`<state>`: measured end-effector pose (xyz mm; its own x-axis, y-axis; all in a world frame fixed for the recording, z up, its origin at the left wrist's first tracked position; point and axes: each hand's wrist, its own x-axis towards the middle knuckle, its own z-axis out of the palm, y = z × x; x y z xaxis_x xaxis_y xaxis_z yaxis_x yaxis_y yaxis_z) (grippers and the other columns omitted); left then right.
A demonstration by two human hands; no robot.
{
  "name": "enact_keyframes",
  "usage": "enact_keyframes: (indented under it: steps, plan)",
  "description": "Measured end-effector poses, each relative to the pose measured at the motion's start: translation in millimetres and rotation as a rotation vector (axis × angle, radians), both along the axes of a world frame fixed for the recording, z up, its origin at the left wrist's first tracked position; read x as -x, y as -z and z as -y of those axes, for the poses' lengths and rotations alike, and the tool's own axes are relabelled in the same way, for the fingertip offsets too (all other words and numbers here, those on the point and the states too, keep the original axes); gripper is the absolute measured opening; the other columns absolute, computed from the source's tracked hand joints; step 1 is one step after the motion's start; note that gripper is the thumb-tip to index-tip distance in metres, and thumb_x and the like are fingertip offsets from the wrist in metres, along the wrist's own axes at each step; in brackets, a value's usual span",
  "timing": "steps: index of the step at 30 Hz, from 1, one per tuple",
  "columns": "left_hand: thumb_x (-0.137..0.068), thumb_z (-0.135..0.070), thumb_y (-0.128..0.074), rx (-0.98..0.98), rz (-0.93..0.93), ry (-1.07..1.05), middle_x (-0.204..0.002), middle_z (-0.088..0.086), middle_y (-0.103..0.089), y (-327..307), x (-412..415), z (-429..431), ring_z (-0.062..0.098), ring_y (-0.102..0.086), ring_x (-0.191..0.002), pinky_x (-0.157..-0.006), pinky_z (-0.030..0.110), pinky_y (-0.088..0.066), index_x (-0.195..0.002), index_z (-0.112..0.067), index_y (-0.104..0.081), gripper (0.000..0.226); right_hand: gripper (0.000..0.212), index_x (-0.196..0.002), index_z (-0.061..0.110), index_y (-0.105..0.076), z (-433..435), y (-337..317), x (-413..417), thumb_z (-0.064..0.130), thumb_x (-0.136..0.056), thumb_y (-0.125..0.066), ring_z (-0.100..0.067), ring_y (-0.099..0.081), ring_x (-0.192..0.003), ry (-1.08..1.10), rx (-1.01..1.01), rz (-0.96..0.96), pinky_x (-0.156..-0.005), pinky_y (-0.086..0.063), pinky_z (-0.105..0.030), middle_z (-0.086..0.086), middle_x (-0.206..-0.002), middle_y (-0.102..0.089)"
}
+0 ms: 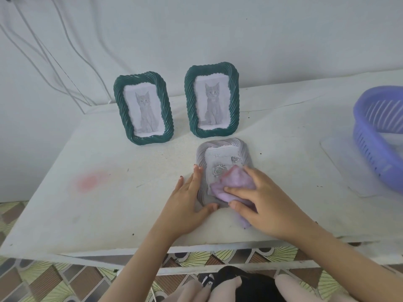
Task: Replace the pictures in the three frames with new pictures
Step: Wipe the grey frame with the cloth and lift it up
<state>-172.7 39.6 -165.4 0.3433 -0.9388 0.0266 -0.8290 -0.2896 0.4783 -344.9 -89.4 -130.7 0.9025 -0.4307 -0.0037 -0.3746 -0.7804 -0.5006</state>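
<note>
A pale ribbed frame [224, 147] lies flat on the counter [109, 203], face up, just in front of the right one of two green frames. Behind its glass is a picture of roses [219, 165] with a line of small writing above them that is too small to read.

The left hand [187, 201] steadies this frame at its lower left corner. Its fingers [197, 174] lie straight and close together along the left rim, and the thumb rests along the bottom edge.

The right hand [263, 205] holds a bunched lilac cloth [231, 184] and presses it on the lower right part of the glass. Its fingers are curled over the cloth and its thumb lies on the cloth's near side. One end of the cloth trails off the frame onto the counter under the palm.

At the back of the counter the left green frame [120, 105] and the right green frame [190, 105] stand upright, near each other but apart, both leaning back slightly. Each holds a picture of a sitting kitten [145, 112].

A purple slatted basket [370, 136] sits at the right edge of the counter, well apart from the frames. A faint pink stain [89, 180] marks the counter to the left of the hands. Thin cables [54, 62] run down the wall at the left. Patterned tiles [43, 280] cover the floor below.
</note>
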Motion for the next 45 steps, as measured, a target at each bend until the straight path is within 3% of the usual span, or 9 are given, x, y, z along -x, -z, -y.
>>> enact_keyframes:
  steps: [8, 11, 14, 23, 26, 30, 38, 41, 45]
  plan:
    - [-0.071, -0.066, -0.041, 0.141, -0.101, -0.031, -0.140, -0.035, -0.001, 0.4, 1.7, -1.8, -0.016, -0.010, -0.129, -0.109, 0.009, 0.006, -0.148, -0.021, -0.008, 0.095, 0.026, -0.092, 0.028, -0.073, 4.3, -6.3, 0.9, 0.006, -0.081, -0.064, -0.004, -0.055, -0.091, 0.324, -0.304, 0.283, -0.074, -0.035, 0.001, 0.005, -0.100, -0.055]
    - [-0.079, -0.053, -0.051, 0.282, -0.442, -0.060, -0.140, -0.035, -0.026, -5.4, 5.0, -3.5, -0.007, -0.024, -0.133, -0.112, 0.024, -0.018, -0.139, -0.038, -0.023, 0.067, 0.033, -0.080, 0.034, -0.072, 3.2, -19.7, -6.3, 0.002, -0.080, -0.064, 0.003, -0.059, -0.091, 0.349, -0.589, 0.452, -0.077, -0.040, -0.005, 0.012, -0.098, -0.065]
    - [-0.087, -0.036, -0.050, 0.446, -0.854, -0.044, -0.140, -0.005, -0.041, -22.8, 13.8, -5.8, 0.010, -0.033, -0.135, -0.105, 0.027, -0.033, -0.122, -0.035, -0.036, 0.038, 0.027, -0.083, 0.027, -0.074, 0.1, -29.2, -14.6, 0.002, -0.081, -0.064, 0.001, -0.063, -0.085, 0.375, -0.888, 0.589, -0.073, -0.047, -0.012, 0.009, -0.092, -0.072]
    - [-0.083, -0.014, -0.060, 0.577, -1.220, -0.148, -0.102, 0.012, -0.069, -49.2, 19.3, -8.8, 0.024, -0.066, -0.088, -0.069, 0.030, -0.053, -0.112, -0.027, -0.044, 0.036, 0.023, -0.092, 0.024, -0.073, -19.3, -30.0, -37.6, 0.006, -0.082, -0.065, -0.012, -0.062, -0.084, 0.320, -1.044, 0.628, -0.078, -0.052, -0.025, -0.009, -0.093, -0.070]
    - [-0.078, -0.002, -0.059, 0.606, -1.191, -0.220, -0.095, 0.010, -0.070, -50.0, 12.5, -11.9, 0.020, -0.066, -0.082, -0.064, 0.025, -0.054, -0.099, -0.025, -0.056, 0.031, 0.021, -0.097, 0.024, -0.070, -18.4, -25.4, -40.9, 0.009, -0.085, -0.063, -0.007, -0.061, -0.081, 0.270, -0.957, 0.569, -0.075, -0.048, -0.020, -0.005, -0.087, -0.070]
    - [-0.077, 0.000, -0.060, 0.580, -0.953, -0.442, -0.082, -0.004, -0.067, -46.6, -11.1, -21.2, 0.008, -0.059, -0.068, -0.059, 0.022, -0.049, -0.078, -0.029, -0.069, 0.030, 0.024, -0.107, 0.029, -0.064, -1.5, -7.1, -37.9, 0.018, -0.087, -0.058, 0.002, -0.053, -0.098, 0.314, -0.410, 0.396, -0.086, -0.037, -0.010, 0.010, -0.110, -0.058]
    - [-0.082, 0.004, -0.050, 0.434, -0.481, -0.772, -0.088, 0.010, -0.062, -39.0, -72.2, -44.8, 0.022, -0.053, -0.070, -0.064, 0.029, -0.042, -0.082, -0.039, -0.063, 0.044, 0.047, -0.130, 0.015, -0.049, 19.2, 12.6, -20.1, 0.031, -0.087, -0.054, -0.032, -0.050, -0.115, 0.466, 0.087, 0.129, -0.095, -0.040, -0.041, -0.008, -0.125, -0.058]
    - [-0.079, -0.004, -0.047, 0.200, -0.246, -0.740, -0.093, 0.008, -0.064, -33.4, -84.9, -49.5, 0.030, -0.057, -0.085, -0.068, 0.031, -0.042, -0.098, -0.035, -0.065, 0.040, 0.050, -0.133, 0.016, -0.046, 18.0, 15.0, -18.5, 0.030, -0.086, -0.054, -0.033, -0.051, -0.113, 0.462, 0.095, 0.099, -0.093, -0.041, -0.042, -0.007, -0.120, -0.062]
    - [-0.075, -0.001, -0.048, 0.106, 0.127, -0.757, -0.142, 0.016, -0.040, -27.7, -79.0, -47.3, 0.036, -0.032, -0.130, -0.107, 0.042, -0.027, -0.120, -0.026, -0.060, 0.053, 0.051, -0.133, 0.015, -0.047, 15.1, 12.9, -18.0, 0.022, -0.084, -0.059, -0.032, -0.051, -0.112, 0.456, 0.065, 0.111, -0.096, -0.040, -0.042, -0.009, -0.115, -0.064]
